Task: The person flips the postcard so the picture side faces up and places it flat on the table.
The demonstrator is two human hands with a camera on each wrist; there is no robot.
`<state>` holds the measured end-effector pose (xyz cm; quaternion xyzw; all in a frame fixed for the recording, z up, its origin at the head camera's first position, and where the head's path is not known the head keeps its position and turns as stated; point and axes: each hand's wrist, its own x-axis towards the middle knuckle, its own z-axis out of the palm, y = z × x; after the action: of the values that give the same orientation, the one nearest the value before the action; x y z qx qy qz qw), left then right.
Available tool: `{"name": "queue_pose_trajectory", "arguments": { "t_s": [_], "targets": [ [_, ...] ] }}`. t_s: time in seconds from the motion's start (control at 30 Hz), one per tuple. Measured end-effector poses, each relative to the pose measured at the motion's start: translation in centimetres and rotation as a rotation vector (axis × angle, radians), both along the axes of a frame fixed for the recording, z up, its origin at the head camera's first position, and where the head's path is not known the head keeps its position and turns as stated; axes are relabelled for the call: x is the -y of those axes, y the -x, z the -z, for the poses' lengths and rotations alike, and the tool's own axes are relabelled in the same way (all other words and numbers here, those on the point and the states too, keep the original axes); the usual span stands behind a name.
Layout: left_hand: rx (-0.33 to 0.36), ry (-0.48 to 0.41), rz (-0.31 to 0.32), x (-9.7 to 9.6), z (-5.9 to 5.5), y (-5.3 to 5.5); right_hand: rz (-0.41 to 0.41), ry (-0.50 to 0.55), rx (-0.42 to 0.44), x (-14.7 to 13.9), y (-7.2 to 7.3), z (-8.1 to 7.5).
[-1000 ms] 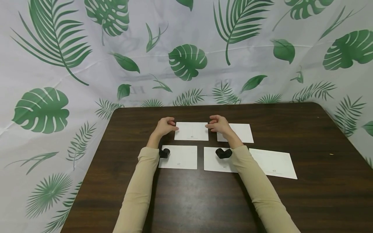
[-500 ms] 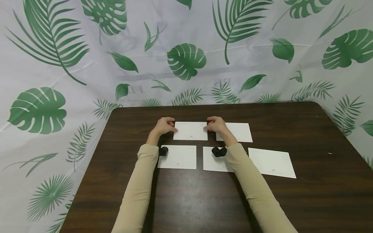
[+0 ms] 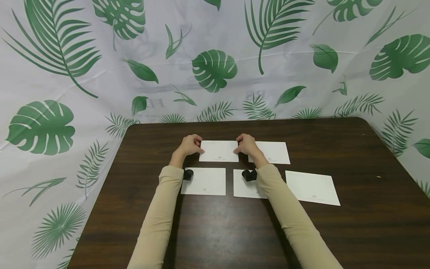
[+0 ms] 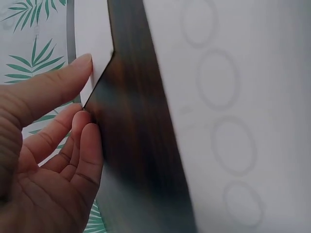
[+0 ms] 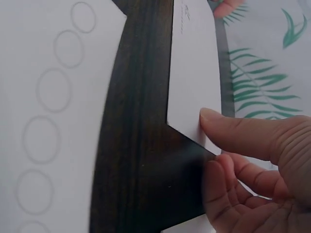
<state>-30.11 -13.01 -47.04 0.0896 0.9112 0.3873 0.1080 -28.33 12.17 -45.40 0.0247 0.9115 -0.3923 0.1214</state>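
In the head view a white card point(image 3: 219, 151) with a small printed mark lies in the far row, its two short sides between my hands. My left hand point(image 3: 189, 145) pinches its left edge; in the left wrist view the thumb lies on top of the card point(image 4: 92, 36) and the fingers bend at its edge. On the opposite side my right hand point(image 3: 247, 145) pinches the right edge, thumb on top, as the right wrist view of the card point(image 5: 194, 77) shows. A second white card point(image 3: 275, 153) lies just right of that hand, partly covered by it.
Nearer me on the dark wooden table point(image 3: 215, 231) lie three more cards: a left one point(image 3: 208, 182), a middle one point(image 3: 240, 189) partly under my right forearm, and a slightly turned right one point(image 3: 312, 186). Faint circles show on near cards in the wrist views. A leaf-patterned cloth point(image 3: 215, 37) hangs behind.
My right hand has moved left from above the card's right edge and its fingers have closed on that edge. The left hand has stayed at the left edge. The cards look unmoved.
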Motion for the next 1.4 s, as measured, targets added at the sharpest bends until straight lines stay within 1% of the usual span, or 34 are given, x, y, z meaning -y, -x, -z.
{"name": "queue_pose_trajectory", "arguments": {
  "t_s": [0.03, 0.07, 0.1, 0.27, 0.4, 0.57, 0.7, 0.8, 0.9, 0.97, 1.03, 1.07, 1.1, 1.13, 1.2, 1.23, 1.27, 1.33, 1.37, 1.4],
  "targets": [
    [0.022, 0.009, 0.000, -0.2, -1.2, -0.7, -0.005, -0.011, 0.000, 0.0, 0.0, 0.0],
    [0.015, 0.013, 0.001, -0.3, -1.4, -1.0, -0.012, -0.026, -0.004, 0.1, 0.1, -0.1],
    [0.031, 0.020, -0.003, -0.5, -2.3, -1.5, -0.018, -0.039, -0.007, 0.1, 0.1, -0.1],
    [0.040, 0.029, 0.006, -0.5, -2.2, -1.4, -0.023, -0.073, -0.002, 0.4, 0.1, -0.4],
    [0.047, 0.025, 0.009, -0.6, -2.2, -1.6, -0.018, -0.090, 0.008, 0.5, 0.0, -0.5],
    [0.042, 0.007, 0.007, -0.6, -2.3, -1.8, -0.016, -0.099, 0.017, 0.7, -0.1, -0.8],
    [0.027, -0.002, 0.007, -0.6, -2.2, -1.8, -0.018, -0.106, 0.003, 0.8, -0.2, -1.1],
    [0.021, -0.009, 0.012, -0.6, -2.3, -1.9, -0.008, -0.097, -0.003, 0.9, -0.2, -1.0],
    [0.040, -0.020, 0.002, -0.6, -2.4, -2.0, 0.019, -0.060, 0.007, 1.0, -0.1, -0.8],
    [0.050, -0.036, -0.009, -0.6, -1.9, -1.6, 0.042, -0.029, 0.015, 1.1, -0.1, -0.7],
    [0.040, -0.060, 0.000, -0.6, -1.8, -1.7, 0.061, -0.017, 0.019, 1.1, -0.1, -0.7],
    [0.014, -0.083, 0.011, -0.2, -0.4, -0.8, 0.068, -0.016, 0.022, 1.1, -0.1, -0.6],
    [-0.017, -0.113, 0.031, 0.3, 1.2, 0.2, 0.072, -0.021, 0.024, 1.1, -0.1, -0.6],
    [-0.049, -0.134, 0.045, 0.7, 2.5, 1.0, 0.074, -0.026, 0.025, 1.1, -0.1, -0.6],
    [-0.050, -0.143, 0.055, 1.1, 3.6, 1.7, 0.074, -0.031, 0.024, 1.1, -0.2, -0.6],
    [-0.049, -0.141, 0.048, 1.3, 4.2, 2.2, 0.073, -0.030, 0.021, 1.1, -0.3, -0.7],
    [-0.061, -0.154, 0.049, 1.5, 4.5, 2.3, 0.072, -0.028, 0.014, 1.0, -0.3, -0.7],
    [-0.036, -0.117, 0.028, 0.9, 1.7, 0.3, 0.065, -0.026, -0.015, 1.0, -0.4, -0.9],
    [-0.025, -0.108, 0.021, 0.6, 0.5, -0.5, 0.058, -0.028, -0.032, 0.9, -0.5, -0.9],
    [-0.046, -0.112, 0.023, 0.5, -0.3, -1.2, 0.047, -0.033, -0.053, 0.9, -0.5, -1.0]
  ]
}}
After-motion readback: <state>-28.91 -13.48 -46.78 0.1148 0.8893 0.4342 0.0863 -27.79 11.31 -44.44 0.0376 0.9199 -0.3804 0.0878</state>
